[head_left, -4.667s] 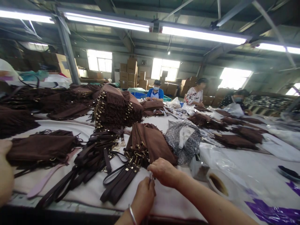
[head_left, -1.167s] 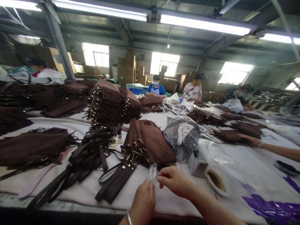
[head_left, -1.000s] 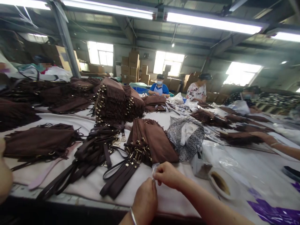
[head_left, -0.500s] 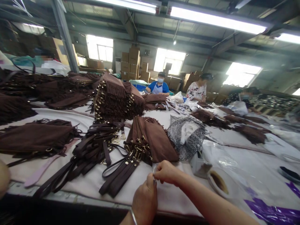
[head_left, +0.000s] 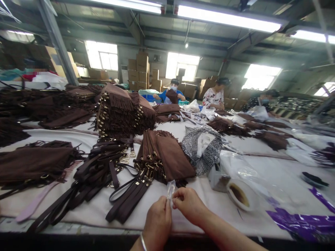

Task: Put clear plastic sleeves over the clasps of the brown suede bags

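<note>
Near the table's front edge, my left hand (head_left: 158, 218), with a silver bangle on the wrist, pinches the lower part of a small clear plastic piece (head_left: 171, 189). My right hand (head_left: 190, 205) is closed beside it, fingertips pressed together at the plastic's right side; what they grip is too small to make out. Just beyond both hands lies a stack of brown fringed pouches (head_left: 174, 158) with gold zips. Brown wrist straps (head_left: 131, 198) with gold clips spread out from it to the left.
A tall pile of fringed bags (head_left: 117, 111) stands farther back. Right of the pouches are a black-and-white patterned bundle (head_left: 201, 148), a tape roll (head_left: 239, 195) and purple plastic (head_left: 298, 223). A pink strip (head_left: 36, 202) lies front left. Several people sit across the table.
The view has shifted slightly right. More of the clear plastic shows above my left hand. Across the table, a person in blue now holds up a brown piece.
</note>
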The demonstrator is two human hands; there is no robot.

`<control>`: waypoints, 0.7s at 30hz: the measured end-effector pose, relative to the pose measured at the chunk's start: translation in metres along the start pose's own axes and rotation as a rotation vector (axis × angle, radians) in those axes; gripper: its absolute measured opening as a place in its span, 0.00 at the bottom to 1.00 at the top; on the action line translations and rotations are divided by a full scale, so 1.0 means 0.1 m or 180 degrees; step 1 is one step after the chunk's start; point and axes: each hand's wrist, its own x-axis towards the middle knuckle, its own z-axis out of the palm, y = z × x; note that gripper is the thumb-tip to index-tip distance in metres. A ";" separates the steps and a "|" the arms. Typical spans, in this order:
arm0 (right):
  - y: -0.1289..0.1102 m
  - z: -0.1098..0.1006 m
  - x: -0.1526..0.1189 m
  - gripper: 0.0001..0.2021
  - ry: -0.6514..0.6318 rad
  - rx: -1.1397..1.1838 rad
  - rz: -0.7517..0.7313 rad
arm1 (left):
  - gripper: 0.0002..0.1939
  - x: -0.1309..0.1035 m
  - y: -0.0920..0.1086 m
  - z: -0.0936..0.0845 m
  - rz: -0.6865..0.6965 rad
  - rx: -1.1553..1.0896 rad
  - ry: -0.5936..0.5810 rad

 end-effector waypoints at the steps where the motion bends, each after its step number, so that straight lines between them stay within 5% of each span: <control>1: 0.03 0.02 -0.02 0.09 0.0094 0.0101 0.0083 | 0.15 0.00 0.02 -0.01 -0.0063 -0.0055 -0.0035; 11: 0.42 0.24 -0.04 0.11 0.0400 0.0505 0.0115 | 0.18 0.01 0.09 0.01 -0.1269 -0.1788 -0.0555; 21: 0.37 0.24 -0.06 0.10 0.0348 0.0718 -0.0021 | 0.18 -0.01 0.08 -0.07 -0.1975 -0.3273 -0.1349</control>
